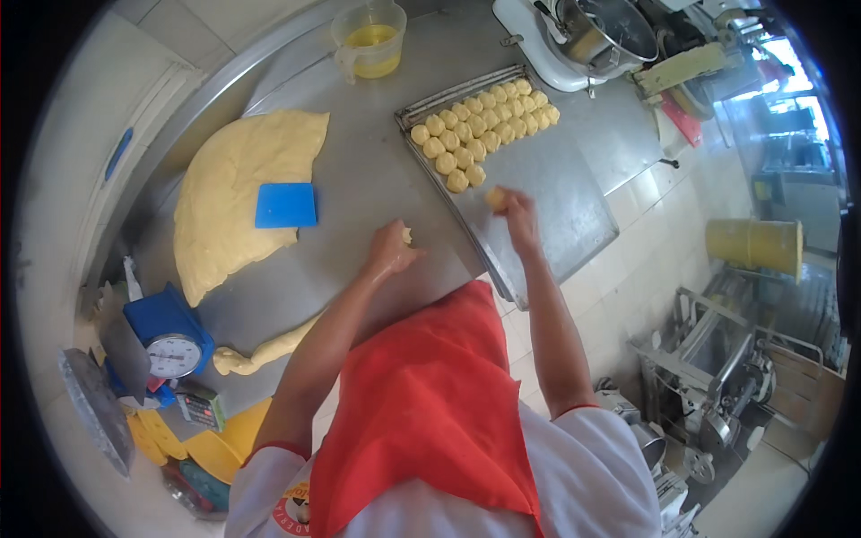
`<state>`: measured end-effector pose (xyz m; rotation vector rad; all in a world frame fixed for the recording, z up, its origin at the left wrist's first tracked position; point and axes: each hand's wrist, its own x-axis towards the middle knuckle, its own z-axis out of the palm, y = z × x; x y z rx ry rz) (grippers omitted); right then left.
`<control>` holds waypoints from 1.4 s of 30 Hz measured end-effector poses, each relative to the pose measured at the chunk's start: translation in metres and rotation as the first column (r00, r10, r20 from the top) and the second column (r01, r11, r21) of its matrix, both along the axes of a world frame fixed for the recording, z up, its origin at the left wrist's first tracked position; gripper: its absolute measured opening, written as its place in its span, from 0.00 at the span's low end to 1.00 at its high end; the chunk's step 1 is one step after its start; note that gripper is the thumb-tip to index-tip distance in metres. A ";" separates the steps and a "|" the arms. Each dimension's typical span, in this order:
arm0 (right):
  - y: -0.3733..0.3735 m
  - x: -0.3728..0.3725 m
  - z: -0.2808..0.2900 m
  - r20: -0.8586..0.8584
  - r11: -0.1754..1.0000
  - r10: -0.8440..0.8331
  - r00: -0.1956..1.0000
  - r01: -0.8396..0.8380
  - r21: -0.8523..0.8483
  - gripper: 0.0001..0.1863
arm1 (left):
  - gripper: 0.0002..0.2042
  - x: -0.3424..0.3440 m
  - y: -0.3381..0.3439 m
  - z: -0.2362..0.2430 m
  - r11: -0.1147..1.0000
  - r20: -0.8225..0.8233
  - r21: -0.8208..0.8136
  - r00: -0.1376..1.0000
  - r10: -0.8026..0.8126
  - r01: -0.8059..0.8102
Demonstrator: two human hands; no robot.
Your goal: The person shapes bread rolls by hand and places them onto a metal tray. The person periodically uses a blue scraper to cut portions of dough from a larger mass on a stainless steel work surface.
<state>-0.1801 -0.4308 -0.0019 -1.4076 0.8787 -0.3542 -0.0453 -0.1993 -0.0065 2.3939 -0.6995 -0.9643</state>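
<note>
A small, pale yellow dough ball [495, 198] is gripped in the fingertips of the right hand [518, 215], just above the bare part of a steel baking tray [556, 202]. Rows of similar dough balls [484, 125] are laid out at the far end of that tray, close together and roughly equal in size. The right arm is stretched forward from the lower edge, the wrist bent so that the fingers point down and to the left.

The left hand [390, 249] is held over the steel table [359, 179], curled into a loose fist; a small piece of dough [407, 235] is seen at its fingertips, and most of that piece is hidden by the hand.

To the left, a large flattened sheet of dough [233, 193] is spread on the table, with a blue plastic scraper [285, 205] lying on it. A rolled dough strip [260, 351] is seen nearer the body, its right end hidden behind the left forearm. A blue dial scale [166, 336] stands at the table's left corner, and a jug of yellow liquid [369, 40] at the far edge.
</note>
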 end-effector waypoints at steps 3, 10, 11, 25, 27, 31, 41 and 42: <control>-0.025 0.036 -0.023 -0.316 0.908 -0.138 0.939 -0.008 -0.419 0.19 | 0.23 -0.009 0.008 -0.008 0.997 -0.009 -0.076 1.000 0.019 -0.020; -0.001 0.054 0.007 -0.366 0.669 -0.234 0.901 -0.124 -0.733 0.21 | 0.37 -0.024 0.017 0.002 0.973 -0.093 -0.207 0.992 0.088 -0.106; 0.011 0.043 0.015 -0.290 0.621 -0.218 0.932 -0.096 -0.778 0.21 | 0.37 -0.025 0.018 0.003 0.959 -0.079 -0.264 0.993 0.086 -0.104; 0.168 0.024 0.029 -0.348 0.760 0.327 0.878 -0.464 -0.456 0.12 | 0.12 -0.042 0.035 0.015 0.981 0.042 0.025 0.980 -0.195 0.195; 0.176 0.028 0.028 -0.450 0.736 0.234 0.862 -0.459 -0.497 0.14 | 0.11 -0.046 0.032 0.016 0.992 0.085 0.063 0.989 -0.118 0.113; 0.165 0.034 0.033 -0.671 0.573 0.229 0.705 -0.655 -0.493 0.17 | 0.10 -0.042 0.032 0.014 0.987 0.155 0.100 0.978 -0.139 0.124; -0.001 -0.012 0.009 -0.090 0.974 0.185 0.979 -0.195 -0.116 0.19 | 0.17 -0.001 0.018 -0.002 0.985 0.014 0.153 0.997 -0.082 0.079; -0.015 0.000 0.000 -0.025 0.996 -0.083 0.996 0.083 0.027 0.18 | 0.19 -0.003 0.020 -0.006 0.986 0.026 0.140 0.996 -0.089 0.085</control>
